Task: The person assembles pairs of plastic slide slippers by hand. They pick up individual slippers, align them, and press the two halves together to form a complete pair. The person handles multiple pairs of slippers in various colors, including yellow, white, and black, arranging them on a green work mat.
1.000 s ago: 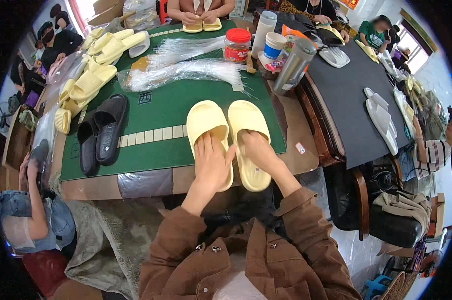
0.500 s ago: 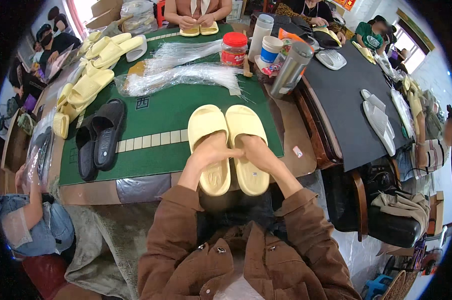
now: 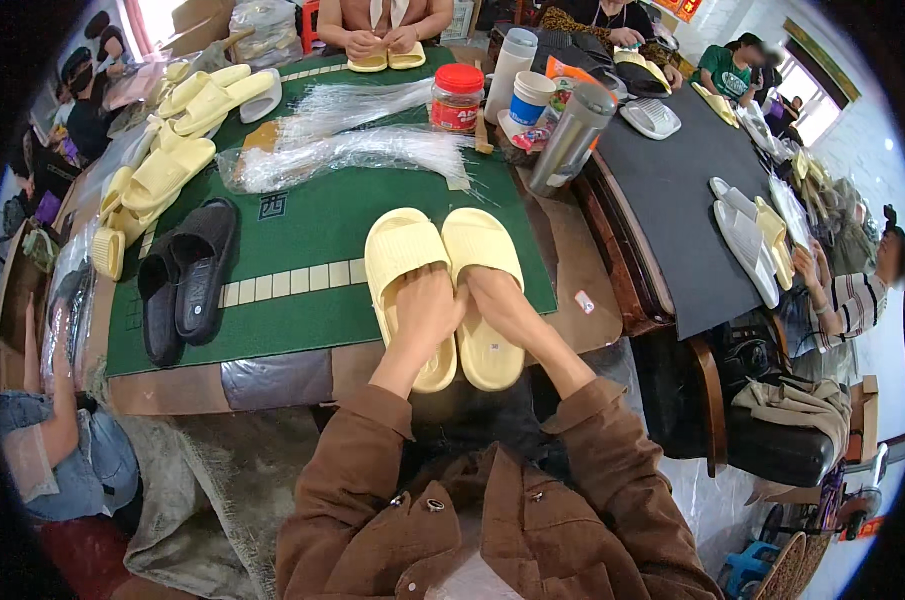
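Observation:
A pair of pale yellow slide slippers lies side by side at the near edge of the green mat, heels jutting toward me. Under the strap of the left yellow slipper (image 3: pixel 402 238) reaches my left hand (image 3: pixel 424 305), closed on its inner side. My right hand (image 3: pixel 496 300) goes in the same way beneath the strap of the right yellow slipper (image 3: pixel 483 240). The hands nearly meet where the slippers' inner edges touch. Both straps hide most of my fingertips, and nothing small shows between them. A pair of black slippers (image 3: pixel 204 270) sits to the left on the mat.
Bundles of thin white plastic strips (image 3: pixel 362 158) lie across the green mat (image 3: pixel 302 240). Behind them stand a red-lidded jar (image 3: pixel 456 98), a paper cup (image 3: pixel 530 98) and a steel tumbler (image 3: pixel 575 138). Yellow slippers (image 3: pixel 172 170) pile up at left. Other people work around; a black table (image 3: pixel 672 200) adjoins at right.
My left hand has slid further under its strap, and its thumb no longer stretches across toward the right hand. At far right, a person has leaned in, with yellow slippers now beside the grey ones.

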Demonstrator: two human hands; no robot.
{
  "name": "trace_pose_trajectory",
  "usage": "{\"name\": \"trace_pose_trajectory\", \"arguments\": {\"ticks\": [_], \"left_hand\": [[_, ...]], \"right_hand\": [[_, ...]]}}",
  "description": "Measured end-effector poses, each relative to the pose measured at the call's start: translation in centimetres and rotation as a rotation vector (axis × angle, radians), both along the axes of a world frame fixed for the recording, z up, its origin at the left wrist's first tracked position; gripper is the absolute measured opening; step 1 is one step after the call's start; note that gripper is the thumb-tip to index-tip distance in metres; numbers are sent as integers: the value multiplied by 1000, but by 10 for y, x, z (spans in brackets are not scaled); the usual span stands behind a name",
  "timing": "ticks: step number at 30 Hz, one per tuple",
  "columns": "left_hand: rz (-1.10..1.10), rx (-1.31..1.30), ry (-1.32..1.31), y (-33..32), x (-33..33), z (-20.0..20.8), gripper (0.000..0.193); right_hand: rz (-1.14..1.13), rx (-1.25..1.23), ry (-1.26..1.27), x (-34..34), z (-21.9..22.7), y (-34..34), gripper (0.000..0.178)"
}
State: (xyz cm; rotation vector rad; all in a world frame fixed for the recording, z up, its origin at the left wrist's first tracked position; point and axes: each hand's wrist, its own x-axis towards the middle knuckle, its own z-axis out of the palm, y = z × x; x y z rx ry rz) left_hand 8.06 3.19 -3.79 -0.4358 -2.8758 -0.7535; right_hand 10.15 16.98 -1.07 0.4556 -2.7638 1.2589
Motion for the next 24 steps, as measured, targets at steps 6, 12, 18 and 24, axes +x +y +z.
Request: {"name": "trace_pose_trajectory", "arguments": {"ticks": [6, 12, 18, 24], "left_hand": [[-40, 89, -54, -7, 5, 3, 38], [-14, 87, 40, -3, 4, 1, 37], [-9, 108, 78, -5, 5, 1, 41], [-13, 141, -109, -5, 4, 9, 42]], "right_hand": [[-10, -68, 106, 21, 36, 1, 20], [-157, 31, 247, -84, 29, 21, 22], [-276, 298, 53, -137, -14, 5, 28], [-182, 42, 65, -132, -6, -3, 21]]}}
